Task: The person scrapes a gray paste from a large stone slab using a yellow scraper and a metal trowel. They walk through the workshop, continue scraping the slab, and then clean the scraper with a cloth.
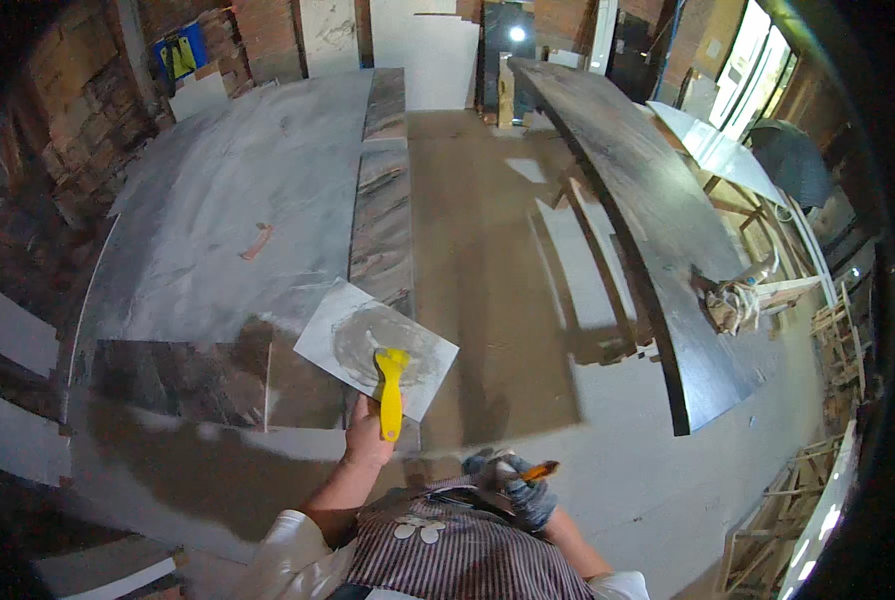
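My left hand (366, 437), bare, is closed on the near edge of a thin white square board (423, 385). Grey paste (353, 340) is smeared over the board's middle. A yellow plastic scraper (392, 395) lies on top, its blade in the paste and its handle hanging past the edge by my fingers. Close to my striped apron (458, 540), my right hand (530, 500) wears a grey glove and is closed around a small tool with an orange-brown end (541, 470). The rest of that tool is hidden, so its kind is unclear.
A large grey marbled slab (258, 180) lies ahead on the left, with darker strips (383, 215) along its edges and a reddish piece (258, 242) on it. To the right stands a long dark slab (658, 220) with a crumpled cloth (734, 305) at its side. Wooden frames (793, 500) line the right.
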### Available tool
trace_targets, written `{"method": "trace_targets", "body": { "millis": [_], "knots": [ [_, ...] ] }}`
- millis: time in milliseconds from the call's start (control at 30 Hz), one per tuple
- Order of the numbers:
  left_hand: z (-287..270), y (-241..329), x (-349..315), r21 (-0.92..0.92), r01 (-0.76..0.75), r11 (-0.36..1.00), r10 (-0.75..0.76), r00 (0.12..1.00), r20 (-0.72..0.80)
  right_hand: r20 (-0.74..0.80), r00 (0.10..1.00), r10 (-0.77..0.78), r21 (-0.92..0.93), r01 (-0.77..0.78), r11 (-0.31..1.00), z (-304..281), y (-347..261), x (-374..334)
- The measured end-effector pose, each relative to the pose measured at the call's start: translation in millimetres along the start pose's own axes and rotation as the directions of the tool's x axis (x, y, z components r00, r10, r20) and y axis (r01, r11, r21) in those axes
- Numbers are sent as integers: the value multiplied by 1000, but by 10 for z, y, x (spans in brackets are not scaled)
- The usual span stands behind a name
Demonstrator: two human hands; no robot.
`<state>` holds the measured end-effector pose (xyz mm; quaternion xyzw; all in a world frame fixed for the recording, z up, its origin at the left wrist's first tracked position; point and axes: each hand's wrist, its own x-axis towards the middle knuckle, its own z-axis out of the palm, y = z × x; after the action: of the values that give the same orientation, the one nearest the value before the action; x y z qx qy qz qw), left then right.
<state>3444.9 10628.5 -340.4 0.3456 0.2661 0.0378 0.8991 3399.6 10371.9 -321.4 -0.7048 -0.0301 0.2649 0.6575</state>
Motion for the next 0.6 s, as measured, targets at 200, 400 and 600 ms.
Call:
{"method": "trace_targets", "body": {
  "millis": [200, 400, 600],
  "knots": [
    [541, -460, -336, 290, -196, 937, 85, 931, 354, 132, 991, 29, 277, -65, 959, -2, -366, -76],
    [889, -1259, -710, 347, -241, 907, 10, 832, 554, 148, 988, 42, 337, -90, 937, -568, -170, -417],
    [1952, -1759, -1250, 570, -399, 719, -108, 745, 658, -180, 983, -22, 298, 76, 952, -1461, -217, -1395]
  ]
}}
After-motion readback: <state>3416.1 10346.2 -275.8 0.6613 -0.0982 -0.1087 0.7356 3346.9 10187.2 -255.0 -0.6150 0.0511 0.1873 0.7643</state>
